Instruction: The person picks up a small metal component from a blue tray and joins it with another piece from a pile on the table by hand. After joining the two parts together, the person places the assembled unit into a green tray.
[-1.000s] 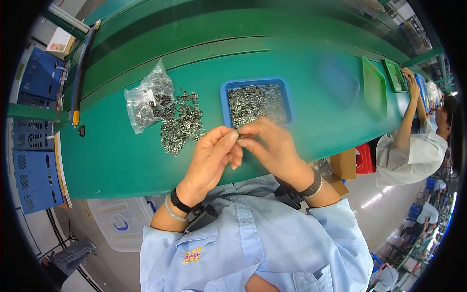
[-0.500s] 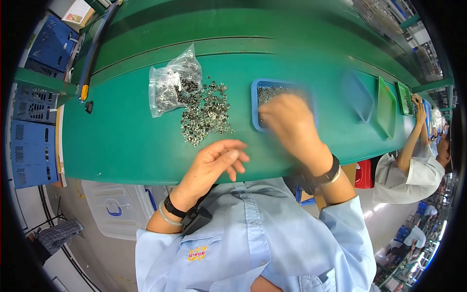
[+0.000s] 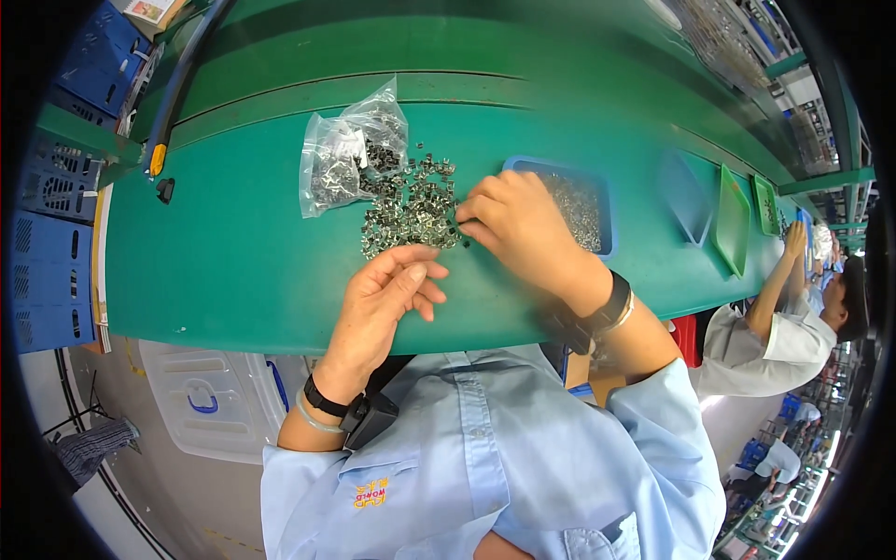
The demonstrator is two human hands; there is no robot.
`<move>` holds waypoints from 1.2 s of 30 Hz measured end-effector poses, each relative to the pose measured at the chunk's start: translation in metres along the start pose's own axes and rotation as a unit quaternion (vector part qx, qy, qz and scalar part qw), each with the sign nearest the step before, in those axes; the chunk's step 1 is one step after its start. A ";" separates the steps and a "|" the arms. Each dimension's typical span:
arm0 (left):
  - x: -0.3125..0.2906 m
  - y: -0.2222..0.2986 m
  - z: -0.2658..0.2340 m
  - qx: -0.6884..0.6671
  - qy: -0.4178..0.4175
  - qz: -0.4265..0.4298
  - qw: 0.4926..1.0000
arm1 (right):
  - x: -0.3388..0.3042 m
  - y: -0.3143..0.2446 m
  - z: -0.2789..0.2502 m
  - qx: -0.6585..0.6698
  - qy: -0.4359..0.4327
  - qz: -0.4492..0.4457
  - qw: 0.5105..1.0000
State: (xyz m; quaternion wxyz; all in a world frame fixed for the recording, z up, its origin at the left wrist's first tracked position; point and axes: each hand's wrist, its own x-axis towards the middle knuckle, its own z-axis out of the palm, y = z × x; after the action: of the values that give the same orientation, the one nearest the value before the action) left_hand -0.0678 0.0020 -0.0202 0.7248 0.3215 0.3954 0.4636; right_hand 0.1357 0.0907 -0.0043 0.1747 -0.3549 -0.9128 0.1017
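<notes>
Fingers (image 3: pixel 474 207) of our right hand (image 3: pixel 525 227), together, any held piece unclear, have moved from the blue tray (image 3: pixel 609 219) to the metal pieces (image 3: pixel 411 217) on the left, shifting our work there, left hand (image 3: pixel 375 301) loosely spread.

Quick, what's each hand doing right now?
Left hand: open, loosely curled, nothing visible in it.
Right hand: fingertips together by the pile; whether holding anything cannot be told.

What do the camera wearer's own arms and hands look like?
The left hand and right hand are gloveless, below short light-blue sleeves. The left wrist has a black strap, boxy dark device and pale bangle; the right, a dark band and thin bangle.
</notes>
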 end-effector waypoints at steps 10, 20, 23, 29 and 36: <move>0.012 0.001 0.042 -0.059 -0.047 -0.037 0.996 | -0.037 -0.026 -0.026 0.160 0.155 0.005 0.975; 0.008 -0.004 0.063 -0.079 -0.065 -0.066 0.993 | -0.066 -0.029 -0.027 0.226 0.210 0.050 0.950; 0.006 -0.003 0.067 -0.068 -0.058 -0.061 0.994 | -0.069 -0.029 -0.029 0.177 0.221 0.039 0.958; 0.005 -0.005 0.069 -0.059 -0.066 -0.052 0.995 | -0.073 -0.029 -0.031 0.183 0.218 0.028 0.958; 0.008 -0.009 0.072 -0.077 -0.075 -0.048 0.993 | -0.078 -0.031 -0.028 0.210 0.239 0.035 0.948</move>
State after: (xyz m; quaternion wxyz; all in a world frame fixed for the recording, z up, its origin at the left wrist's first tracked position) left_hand 0.0005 -0.0015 0.0045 0.7963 0.2797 0.3177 0.4320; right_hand 0.1809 0.0167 0.0114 0.4541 -0.3555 -0.7897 0.2090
